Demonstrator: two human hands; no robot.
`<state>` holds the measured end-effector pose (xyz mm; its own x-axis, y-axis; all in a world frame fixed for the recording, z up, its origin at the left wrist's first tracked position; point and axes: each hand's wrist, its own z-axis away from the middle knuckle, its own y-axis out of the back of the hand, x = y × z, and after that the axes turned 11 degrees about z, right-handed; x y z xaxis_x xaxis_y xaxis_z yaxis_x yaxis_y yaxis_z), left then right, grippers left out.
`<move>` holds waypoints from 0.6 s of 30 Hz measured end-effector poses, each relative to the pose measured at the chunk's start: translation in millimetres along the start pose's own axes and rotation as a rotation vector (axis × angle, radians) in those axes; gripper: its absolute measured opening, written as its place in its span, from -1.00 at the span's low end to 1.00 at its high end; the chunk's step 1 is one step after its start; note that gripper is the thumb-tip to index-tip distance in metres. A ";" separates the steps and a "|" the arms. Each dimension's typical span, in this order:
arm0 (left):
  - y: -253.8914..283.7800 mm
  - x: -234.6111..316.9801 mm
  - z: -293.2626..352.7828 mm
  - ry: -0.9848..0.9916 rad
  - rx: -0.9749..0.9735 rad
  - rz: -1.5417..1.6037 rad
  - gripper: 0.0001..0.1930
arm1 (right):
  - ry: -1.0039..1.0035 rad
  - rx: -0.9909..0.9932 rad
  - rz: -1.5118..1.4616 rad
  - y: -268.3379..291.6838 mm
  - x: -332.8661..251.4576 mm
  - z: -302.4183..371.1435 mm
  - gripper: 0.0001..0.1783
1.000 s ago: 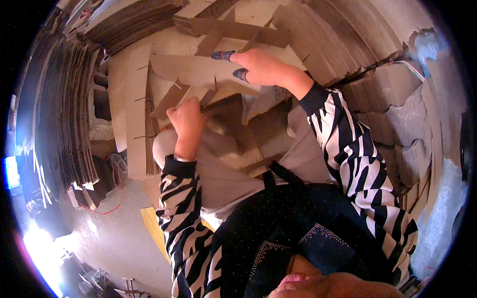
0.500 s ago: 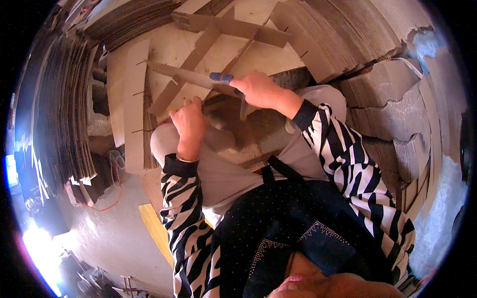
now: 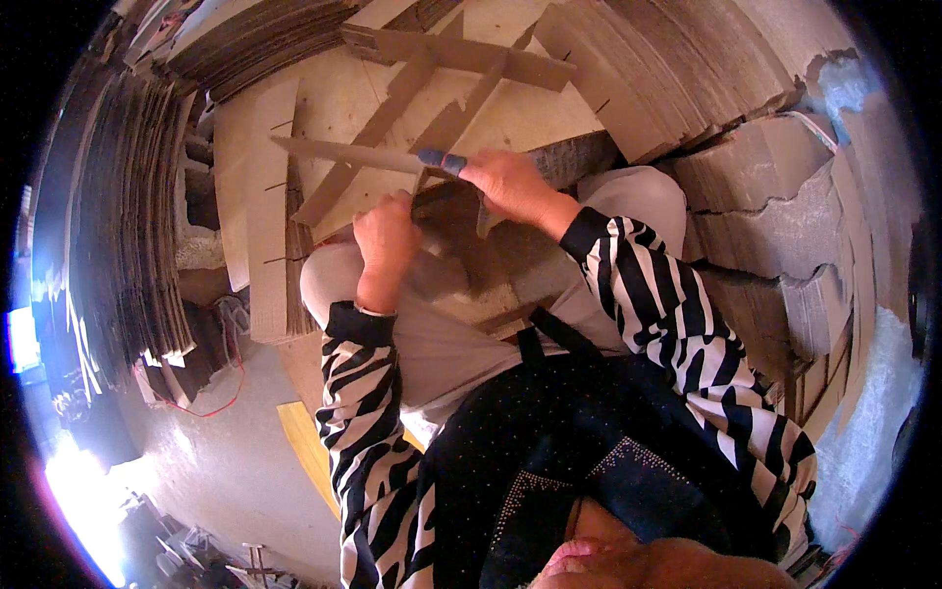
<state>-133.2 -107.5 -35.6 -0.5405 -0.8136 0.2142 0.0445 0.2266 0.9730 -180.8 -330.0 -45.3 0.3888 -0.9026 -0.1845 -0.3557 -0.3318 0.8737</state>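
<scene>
A long slotted cardboard strip (image 3: 343,153) reaches leftward from my right hand (image 3: 512,185). That hand is closed on its right end, with one blue-wrapped finger stretched along it. Below the same hand hangs a narrow piece (image 3: 482,220), its kind unclear. My left hand (image 3: 386,236) is closed just below the strip, its fingertips pressed together; what they hold, if anything, is hidden. Beyond both hands, crossed cardboard strips form an open lattice (image 3: 471,54) on a pale wooden board (image 3: 334,93).
A stack of slotted strips (image 3: 270,226) stands left of my knee. Tall cardboard stacks line the left (image 3: 128,216) and the far right (image 3: 667,79). More bundles (image 3: 756,216) sit beside my right knee. A yellow strip (image 3: 304,456) lies on the floor (image 3: 226,471).
My left hand has moved right, closer to the right hand. The held strip now lies across the lattice's near end, its left end further left. My right hand has shifted slightly.
</scene>
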 end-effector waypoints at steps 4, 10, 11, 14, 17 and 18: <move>4.0 2.8 -3.3 0.016 0.019 0.092 -0.82 | 0.025 0.028 -0.047 -8.3 10.1 12.0 -0.60; -6.3 3.0 -6.7 0.097 -0.112 0.114 -0.82 | 0.012 0.033 -0.090 -0.1 -0.1 8.9 -0.58; -9.2 3.9 -9.5 0.102 -0.147 0.121 -0.82 | 0.005 0.036 -0.074 0.8 -0.6 8.2 -0.58; -17.1 6.4 -17.7 0.079 -0.152 0.112 -0.79 | -0.023 0.028 -0.037 0.7 1.0 7.8 -0.58; -13.9 4.6 -19.0 0.105 -0.158 0.117 -0.76 | -0.042 0.013 -0.037 -3.4 3.6 5.6 -0.61; -14.6 4.9 -19.9 0.102 -0.170 0.131 -0.76 | -0.039 0.023 -0.041 -2.7 3.8 5.8 -0.64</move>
<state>-119.8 -125.5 -47.1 -0.4334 -0.8350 0.3390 0.2546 0.2474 0.9349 -183.3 -334.2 -51.0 0.3701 -0.8982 -0.2373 -0.3596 -0.3740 0.8549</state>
